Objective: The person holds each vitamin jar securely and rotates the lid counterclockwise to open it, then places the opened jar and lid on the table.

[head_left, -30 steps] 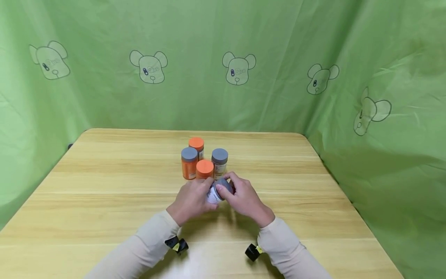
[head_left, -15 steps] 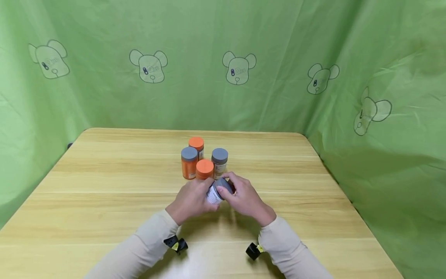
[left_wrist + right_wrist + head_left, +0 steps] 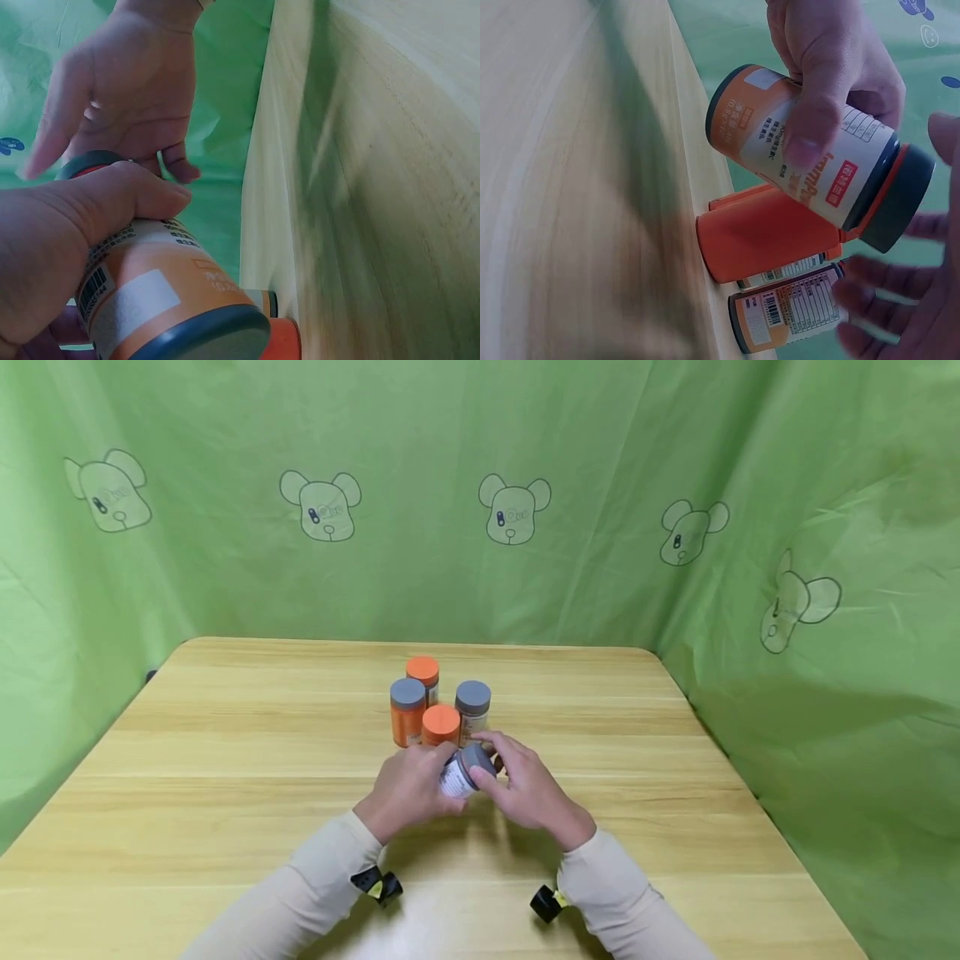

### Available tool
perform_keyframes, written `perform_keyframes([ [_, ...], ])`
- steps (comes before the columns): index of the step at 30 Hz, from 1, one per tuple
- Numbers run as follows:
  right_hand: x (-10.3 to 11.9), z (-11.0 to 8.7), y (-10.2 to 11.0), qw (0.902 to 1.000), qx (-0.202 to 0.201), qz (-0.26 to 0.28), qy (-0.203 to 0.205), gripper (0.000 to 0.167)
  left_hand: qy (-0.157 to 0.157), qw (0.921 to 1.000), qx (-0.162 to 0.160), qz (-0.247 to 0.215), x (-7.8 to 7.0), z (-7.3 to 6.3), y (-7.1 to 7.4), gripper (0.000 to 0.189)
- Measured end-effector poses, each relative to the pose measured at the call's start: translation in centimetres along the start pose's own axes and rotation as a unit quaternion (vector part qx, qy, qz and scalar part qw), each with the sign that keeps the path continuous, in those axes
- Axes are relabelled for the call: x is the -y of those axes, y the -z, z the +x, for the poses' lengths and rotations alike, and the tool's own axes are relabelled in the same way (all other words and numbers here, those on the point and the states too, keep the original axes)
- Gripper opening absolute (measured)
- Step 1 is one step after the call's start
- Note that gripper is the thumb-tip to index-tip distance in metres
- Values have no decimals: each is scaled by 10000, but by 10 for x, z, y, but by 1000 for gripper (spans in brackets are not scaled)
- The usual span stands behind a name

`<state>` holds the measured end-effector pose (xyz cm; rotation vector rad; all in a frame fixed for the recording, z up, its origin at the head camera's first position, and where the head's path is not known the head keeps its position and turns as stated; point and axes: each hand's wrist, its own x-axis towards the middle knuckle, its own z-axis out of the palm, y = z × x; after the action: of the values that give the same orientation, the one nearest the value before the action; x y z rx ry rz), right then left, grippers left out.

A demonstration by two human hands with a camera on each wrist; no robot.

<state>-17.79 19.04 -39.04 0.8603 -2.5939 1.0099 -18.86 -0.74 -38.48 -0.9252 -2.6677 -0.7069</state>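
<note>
Bottle (image 3: 456, 779): one, held tilted above the wooden table (image 3: 247, 735), just in front of a standing group; label white and orange.
Left hand (image 3: 408, 785): closed round the body of the bottle; the thumb lies across the label, as seen plainly from the right wrist.
Right hand (image 3: 528, 785): not gripping; thumb and fingers spread apart about the cap end.
Contact, right hand: fingertips sit just beside the cap in the right-wrist view; from overhead the thumb overlaps its edge, and I cannot tell whether it touches.
Grey cap (image 3: 901, 199): sits on the neck end, facing the right hand; a red-orange band (image 3: 885, 187) shows beneath it. Whether it is loose I cannot tell.
Standing group: four, all upright and close together.
Rear: orange-capped bottle (image 3: 423, 670), partly hidden.
Left side: orange bottle with grey top (image 3: 407, 717).
Front: orange-topped bottle (image 3: 440, 723), nearest the left hand, its lower part hidden.
Right side: grey-topped bottle with pale label (image 3: 473, 710), just beyond the right fingertips.
Sleeves: pale, a small black camera at each wrist.
Backdrop: green curtain (image 3: 420, 585), printed with animal heads.
</note>
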Motion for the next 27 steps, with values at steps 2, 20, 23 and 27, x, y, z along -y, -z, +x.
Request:
perform_keyframes([
  [2, 1, 0, 1, 9999, 80, -71, -70, 45, -37, 10000, -23, 27, 0, 0, 0, 50],
  [20, 4, -1, 1, 9993, 350, -14, -108, 43, -26, 9998, 15, 213, 0, -1, 0, 50],
  [23, 4, -1, 2, 9995, 278, -105, -116, 45, -26, 9996, 8, 269, 0, -1, 0, 50],
  [27, 5, 0, 1, 9990, 120, -245, -354, 42, -43, 9994, -3, 342, -1, 0, 0, 49],
])
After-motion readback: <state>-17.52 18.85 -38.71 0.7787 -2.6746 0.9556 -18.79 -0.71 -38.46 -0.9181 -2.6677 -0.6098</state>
